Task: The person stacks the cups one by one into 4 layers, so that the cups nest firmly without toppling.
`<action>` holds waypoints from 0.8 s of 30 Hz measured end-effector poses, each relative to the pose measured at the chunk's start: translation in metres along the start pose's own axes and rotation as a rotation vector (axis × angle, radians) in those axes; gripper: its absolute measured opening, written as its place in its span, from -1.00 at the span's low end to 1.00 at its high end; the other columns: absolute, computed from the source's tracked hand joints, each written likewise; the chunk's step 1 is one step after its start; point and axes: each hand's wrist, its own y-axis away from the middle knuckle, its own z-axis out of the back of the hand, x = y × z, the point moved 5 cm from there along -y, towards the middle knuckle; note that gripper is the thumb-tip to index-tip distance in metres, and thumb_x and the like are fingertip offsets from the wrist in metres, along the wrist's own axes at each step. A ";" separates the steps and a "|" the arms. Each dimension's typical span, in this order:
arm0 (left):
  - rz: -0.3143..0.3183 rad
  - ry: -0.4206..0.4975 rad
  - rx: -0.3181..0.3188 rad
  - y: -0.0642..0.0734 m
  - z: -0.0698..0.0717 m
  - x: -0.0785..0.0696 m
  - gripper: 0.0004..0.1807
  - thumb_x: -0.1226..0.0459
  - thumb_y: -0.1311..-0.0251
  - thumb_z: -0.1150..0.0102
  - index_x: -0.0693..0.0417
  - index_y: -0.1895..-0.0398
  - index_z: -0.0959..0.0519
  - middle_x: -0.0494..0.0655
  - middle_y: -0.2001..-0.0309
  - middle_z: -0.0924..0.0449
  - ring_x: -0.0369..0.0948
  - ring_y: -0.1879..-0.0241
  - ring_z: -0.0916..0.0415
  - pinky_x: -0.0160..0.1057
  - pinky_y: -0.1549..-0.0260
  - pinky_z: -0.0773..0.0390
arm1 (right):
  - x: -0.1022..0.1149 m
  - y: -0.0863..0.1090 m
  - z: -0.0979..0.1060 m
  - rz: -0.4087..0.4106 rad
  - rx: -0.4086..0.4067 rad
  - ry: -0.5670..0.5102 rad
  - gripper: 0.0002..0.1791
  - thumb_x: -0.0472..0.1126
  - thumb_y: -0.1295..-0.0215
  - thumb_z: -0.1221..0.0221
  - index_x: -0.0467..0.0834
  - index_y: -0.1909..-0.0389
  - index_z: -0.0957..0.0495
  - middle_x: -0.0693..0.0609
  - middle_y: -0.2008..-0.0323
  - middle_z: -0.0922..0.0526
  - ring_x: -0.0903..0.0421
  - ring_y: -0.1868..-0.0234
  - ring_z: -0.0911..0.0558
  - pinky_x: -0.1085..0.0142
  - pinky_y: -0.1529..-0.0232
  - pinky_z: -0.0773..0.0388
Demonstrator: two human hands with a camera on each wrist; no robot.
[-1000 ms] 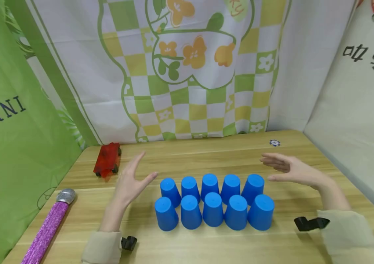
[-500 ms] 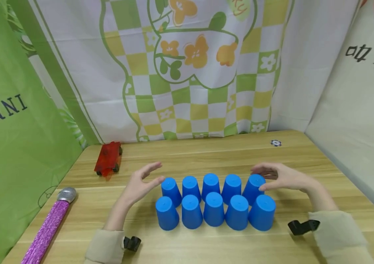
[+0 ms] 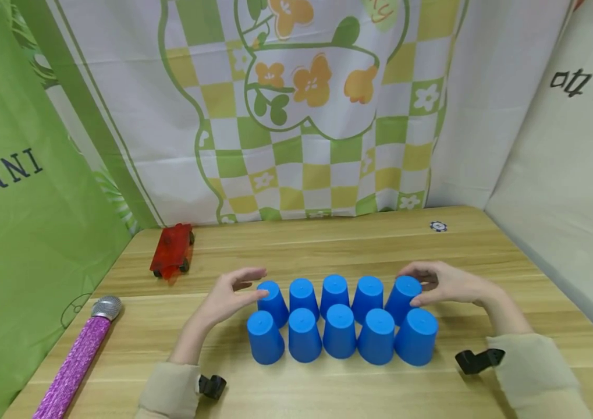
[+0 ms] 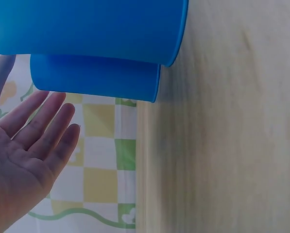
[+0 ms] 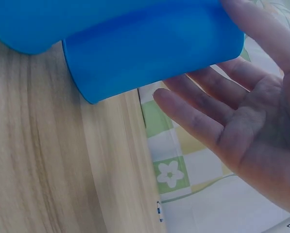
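Note:
Several blue plastic cups stand upside down in two rows, such as the front middle cup (image 3: 340, 331). My left hand (image 3: 229, 297) is at the back row's left end cup (image 3: 273, 305). Its thumb overlaps that cup's upper edge in the head view; the fingers extend behind it, apart from it. Around the back row's right end cup (image 3: 400, 302) is my right hand (image 3: 445, 283), thumb on the near side and fingers reaching behind. In the right wrist view, the palm stays off this cup (image 5: 159, 53) and its fingers look fairly straight. Contact behind it is hidden.
At the back left of the wooden table (image 3: 327, 390) is a red toy car (image 3: 171, 251). A microphone with a glittery purple handle (image 3: 73, 366) lies along the left. A poker chip (image 3: 438, 226) lies at the back right. Printed curtains (image 3: 306, 163) surround the table.
Both hands have come inward and lower toward the back row's end cups. In the last half second, the left moved a little closer while the right stayed nearly still. The cups remain in place.

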 end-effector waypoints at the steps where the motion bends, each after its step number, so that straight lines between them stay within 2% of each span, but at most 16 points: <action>1: 0.002 0.003 0.003 0.000 -0.001 0.000 -0.49 0.12 -0.16 -0.25 0.04 -0.18 -0.46 0.10 -0.17 -0.50 0.01 -0.19 -0.43 0.13 -0.22 -0.36 | 0.001 0.000 0.000 0.003 0.001 -0.001 -0.44 -0.18 -0.20 -0.25 -0.31 -0.17 -0.34 -0.23 -0.09 -0.51 0.00 -0.07 -0.55 0.40 0.04 -0.57; 5: 0.036 0.009 0.019 0.000 -0.003 0.003 -0.48 0.08 -0.12 -0.28 0.02 -0.15 -0.49 0.05 -0.15 -0.53 0.03 -0.18 -0.43 0.14 -0.22 -0.36 | 0.002 0.001 0.001 0.005 0.000 -0.004 -0.43 -0.18 -0.19 -0.26 -0.32 -0.17 -0.34 -0.21 -0.08 -0.52 -0.01 -0.07 -0.55 0.42 0.06 -0.57; 9: 0.060 0.011 0.042 0.000 -0.006 0.004 -0.47 0.07 -0.09 -0.31 0.01 -0.14 -0.50 0.00 -0.13 -0.55 0.02 -0.18 -0.43 0.12 -0.21 -0.38 | 0.001 0.000 0.001 0.004 0.002 -0.009 -0.43 -0.18 -0.18 -0.26 -0.31 -0.17 -0.35 -0.23 -0.08 -0.51 -0.12 -0.09 -0.53 0.38 0.05 -0.60; 17: 0.049 0.026 0.083 0.001 -0.009 0.005 -0.38 0.07 -0.05 -0.34 0.08 -0.18 -0.46 0.06 -0.17 -0.51 0.06 -0.18 -0.44 0.11 -0.17 -0.42 | -0.002 -0.001 0.000 -0.008 -0.003 0.002 -0.44 -0.17 -0.18 -0.27 -0.30 -0.15 -0.36 -0.25 -0.08 -0.51 -0.19 -0.10 -0.52 0.21 0.02 -0.62; 24: 0.049 0.071 0.094 0.001 -0.010 0.005 -0.39 0.07 -0.01 -0.37 0.14 -0.12 -0.47 0.12 -0.08 -0.54 0.06 -0.09 -0.52 0.03 -0.09 -0.51 | -0.001 0.000 0.001 -0.013 -0.026 -0.001 -0.47 -0.16 -0.18 -0.27 -0.28 -0.13 -0.38 -0.23 -0.06 -0.53 -0.21 -0.10 -0.51 0.11 0.00 -0.61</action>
